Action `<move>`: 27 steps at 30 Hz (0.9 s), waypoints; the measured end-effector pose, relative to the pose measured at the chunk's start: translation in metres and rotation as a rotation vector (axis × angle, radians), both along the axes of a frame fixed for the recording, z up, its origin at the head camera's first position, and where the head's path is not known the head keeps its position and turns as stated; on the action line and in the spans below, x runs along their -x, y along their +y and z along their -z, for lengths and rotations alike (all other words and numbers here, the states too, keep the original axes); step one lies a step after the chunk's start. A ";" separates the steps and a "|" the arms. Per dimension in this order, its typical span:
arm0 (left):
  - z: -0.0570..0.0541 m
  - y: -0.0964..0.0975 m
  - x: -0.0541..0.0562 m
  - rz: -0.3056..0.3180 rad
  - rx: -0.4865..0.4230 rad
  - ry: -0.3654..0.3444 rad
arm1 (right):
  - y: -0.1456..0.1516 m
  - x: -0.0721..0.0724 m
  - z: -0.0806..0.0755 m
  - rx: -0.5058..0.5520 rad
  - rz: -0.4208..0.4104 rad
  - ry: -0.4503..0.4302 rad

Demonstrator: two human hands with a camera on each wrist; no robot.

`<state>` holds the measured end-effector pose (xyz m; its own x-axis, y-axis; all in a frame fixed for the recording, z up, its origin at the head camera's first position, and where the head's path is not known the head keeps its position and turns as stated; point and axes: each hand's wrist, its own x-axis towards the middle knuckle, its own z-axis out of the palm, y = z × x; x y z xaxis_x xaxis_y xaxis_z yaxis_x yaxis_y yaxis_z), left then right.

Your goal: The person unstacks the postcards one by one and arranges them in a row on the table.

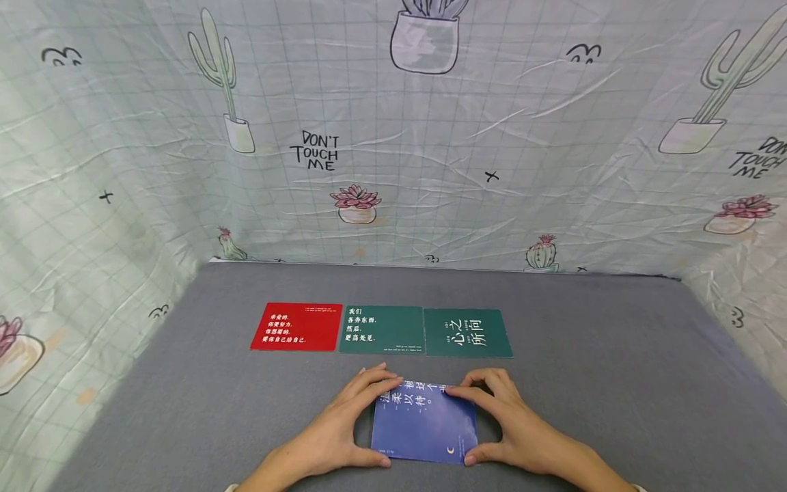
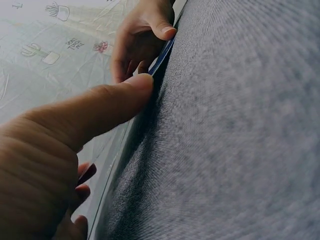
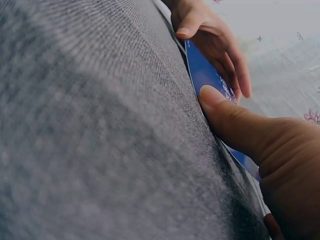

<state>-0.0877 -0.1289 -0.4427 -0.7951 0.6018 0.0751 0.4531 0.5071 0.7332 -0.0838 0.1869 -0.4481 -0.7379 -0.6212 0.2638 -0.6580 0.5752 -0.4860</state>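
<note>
A blue-purple card (image 1: pixel 424 427) with white characters and a small moon lies in front of me, between my two hands. My left hand (image 1: pixel 335 427) grips its left part, thumb at the near edge and fingertips at the far edge. My right hand (image 1: pixel 519 424) holds the right part the same way. In the right wrist view the card (image 3: pixel 202 67) appears tilted, close over the grey cloth. Beyond it lie a red card (image 1: pixel 298 328), a green card (image 1: pixel 381 331) and a second green card (image 1: pixel 470 333), side by side in a row.
Grey cloth (image 1: pixel 197 410) covers the table. A pale sheet (image 1: pixel 393 150) printed with cacti hangs behind the table and along both sides. The row of cards sits a short way past my fingertips.
</note>
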 end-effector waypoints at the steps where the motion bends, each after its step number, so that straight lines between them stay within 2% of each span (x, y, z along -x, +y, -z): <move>1: 0.000 0.000 0.000 -0.004 0.001 0.005 | 0.000 0.000 0.000 -0.002 -0.005 0.008; 5: -0.001 0.001 -0.002 -0.019 -0.004 0.062 | 0.001 0.001 -0.002 0.006 -0.051 0.053; 8: -0.001 0.002 0.000 -0.007 -0.024 0.151 | 0.003 0.003 -0.005 0.021 -0.079 0.068; 11: -0.001 0.005 0.002 0.019 -0.052 0.258 | 0.006 0.004 -0.008 0.007 -0.079 0.071; 14: -0.005 0.010 0.006 0.038 -0.071 0.328 | 0.008 0.005 -0.011 -0.028 -0.065 0.075; 22: -0.014 0.026 0.014 0.052 -0.036 0.421 | 0.018 0.008 -0.015 -0.074 -0.017 0.069; 27: -0.018 0.036 0.018 0.052 0.003 0.417 | 0.026 0.010 -0.018 -0.105 -0.004 0.101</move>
